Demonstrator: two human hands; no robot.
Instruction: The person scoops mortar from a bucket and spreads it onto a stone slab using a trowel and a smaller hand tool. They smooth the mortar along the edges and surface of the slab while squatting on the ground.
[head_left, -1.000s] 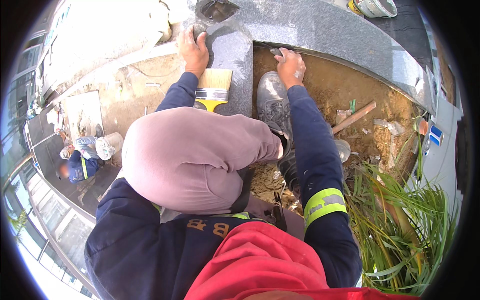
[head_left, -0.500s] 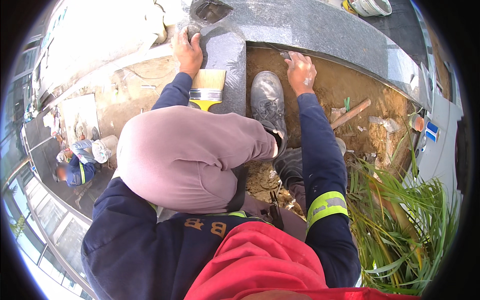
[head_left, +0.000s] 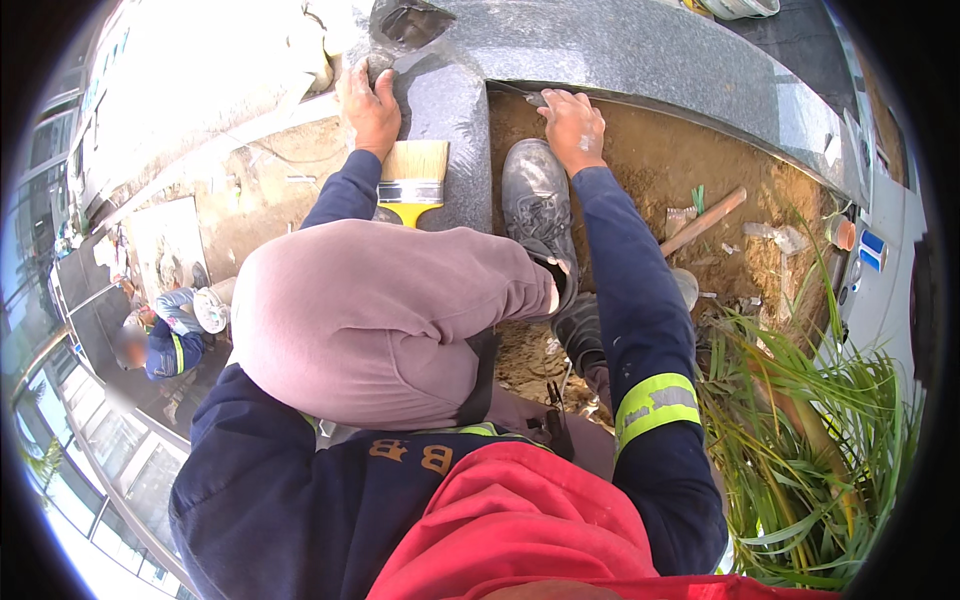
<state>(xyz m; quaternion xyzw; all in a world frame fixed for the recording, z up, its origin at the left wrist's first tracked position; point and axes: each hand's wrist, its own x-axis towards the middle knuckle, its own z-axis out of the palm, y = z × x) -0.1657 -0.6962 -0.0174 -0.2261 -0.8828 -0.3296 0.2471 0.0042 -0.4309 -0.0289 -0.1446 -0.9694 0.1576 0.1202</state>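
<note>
Here, a small tool [head_left: 536,99] with a grey handle is held in the curled fingers of the right hand [head_left: 577,134], right by the low edge of the grey stone slab [head_left: 640,48]. The fingers of the left hand [head_left: 370,118] are spread, with the thumb apart, and a grey lump [head_left: 379,65] is seen by their tips. Below that hand, a wide paintbrush [head_left: 415,165] is laid on the slab, its yellow handle partly hidden by the knee. A dusty shoe [head_left: 535,195] is set on brown dirt [head_left: 635,150]. Farther right, a wooden stick [head_left: 706,220] and a leafy plant [head_left: 810,450] can be seen.
</note>
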